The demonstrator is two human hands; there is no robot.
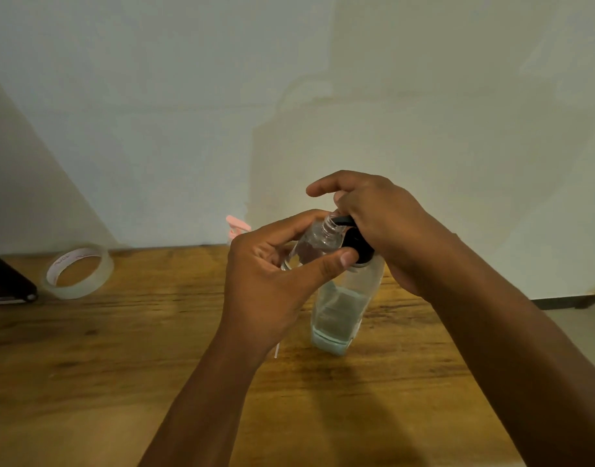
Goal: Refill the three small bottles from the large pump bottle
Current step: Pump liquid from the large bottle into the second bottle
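Surface: brown wooden surface (87, 365) with visible grain, carrying everything here.
Large bottle: tall clear plastic pump bottle (339, 315) stands upright near the middle, a little pale liquid at its base, black pump head (355, 242) on top.
Left hand: the left hand (272, 281) grips a small clear plastic bottle (318, 241), tilted, its open threaded neck right at the black spout.
Right hand: the right hand (377, 224) rests curled over the pump head, index finger lifted.
Behind: pink-capped item (237, 227), mostly hidden by the left hand.
Far left: roll of clear adhesive tape (78, 271) lying flat, beside a dark object's corner (6, 281).
Backdrop: pale wall (289, 79).
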